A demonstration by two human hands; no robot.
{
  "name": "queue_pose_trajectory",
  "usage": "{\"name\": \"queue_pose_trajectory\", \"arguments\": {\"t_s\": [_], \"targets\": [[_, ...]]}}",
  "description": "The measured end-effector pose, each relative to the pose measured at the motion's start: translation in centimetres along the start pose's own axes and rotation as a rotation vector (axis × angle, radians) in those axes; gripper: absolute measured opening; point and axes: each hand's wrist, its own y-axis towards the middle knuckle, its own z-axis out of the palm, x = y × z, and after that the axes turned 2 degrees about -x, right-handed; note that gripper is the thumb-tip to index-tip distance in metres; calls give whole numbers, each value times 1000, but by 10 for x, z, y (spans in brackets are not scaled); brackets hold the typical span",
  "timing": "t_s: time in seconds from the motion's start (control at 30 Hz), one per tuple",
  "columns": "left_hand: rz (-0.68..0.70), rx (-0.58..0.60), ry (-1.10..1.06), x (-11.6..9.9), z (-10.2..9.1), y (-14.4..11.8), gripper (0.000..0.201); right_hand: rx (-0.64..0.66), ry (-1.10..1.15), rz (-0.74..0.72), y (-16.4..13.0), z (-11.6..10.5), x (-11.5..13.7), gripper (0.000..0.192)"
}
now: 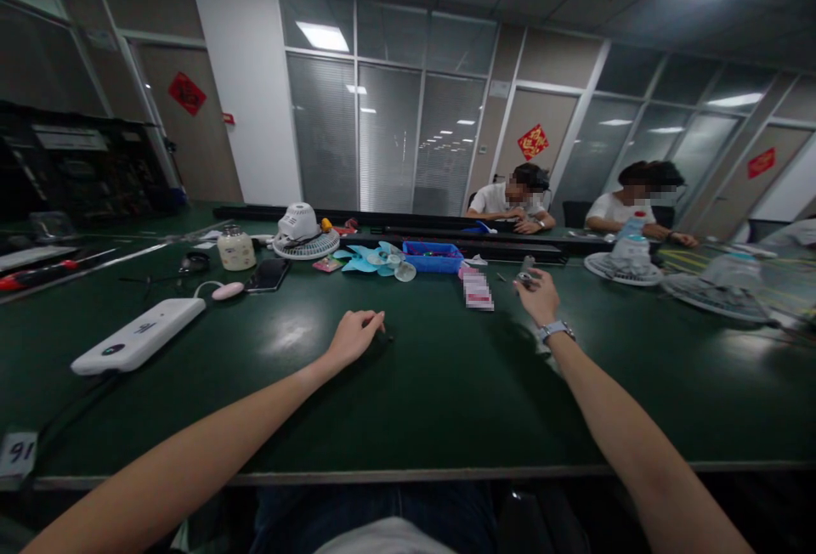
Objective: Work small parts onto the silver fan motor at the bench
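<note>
Resting loosely curled and empty on the green table [446, 384], the left hand [353, 336] idles while the right hand [539, 293] pinches 1 small metal part [525, 273].

The tabletop [446, 384] is a dark green mat, smooth with a dull sheen that catches ceiling light. Near its left edge lies a white power bank [137, 336] of glossy plastic. The right hand [539, 295] pinches a small grey metallic-looking part [526, 269]; its wrist carries a shiny metal watch [554, 330].
</note>
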Motion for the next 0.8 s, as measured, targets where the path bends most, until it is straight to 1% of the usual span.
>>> {"name": "queue_pose_trajectory", "arguments": {"t_s": [0.07,0.13,0.2,0.27,0.33,0.37,0.43,0.47,0.5,0.53,0.63,0.7,0.73,0.8], "targets": [[-29,-26,-14,0,0,0,50,10,-89,41,4,0,-19,52],[-67,-51,-37,0,0,1,47,41,-132,65,5,1,-31,48],[-113,-71,-60,1,0,1,42,71,-144,71,4,1,-35,45],[-151,-91,-72,1,0,1,36,85,-162,71,4,0,-30,48],[-174,-110,-80,1,-1,1,32,48,-224,20,-1,-2,-15,56],[-182,-119,-85,0,-1,2,31,20,-257,-37,-6,-1,-2,60],[-187,-133,-92,0,-2,2,29,9,-272,-213,-23,1,31,61],[-184,-137,-94,-1,-3,2,29,47,-237,-317,-37,3,51,59],[-178,-139,-95,-1,-3,2,29,125,-173,-416,-53,6,70,55],[-169,-138,-94,-1,-4,2,29,243,-99,-508,-71,9,90,50],[-147,-134,-85,0,-4,2,31,660,80,-724,-130,17,137,45],[-135,-130,-75,1,-3,2,31,884,125,-784,-161,20,156,45],[-130,-128,-70,2,-3,2,31,963,135,-793,-172,21,161,45],[-126,-126,-63,4,-1,3,31,1046,152,-793,-185,24,166,42]]}}
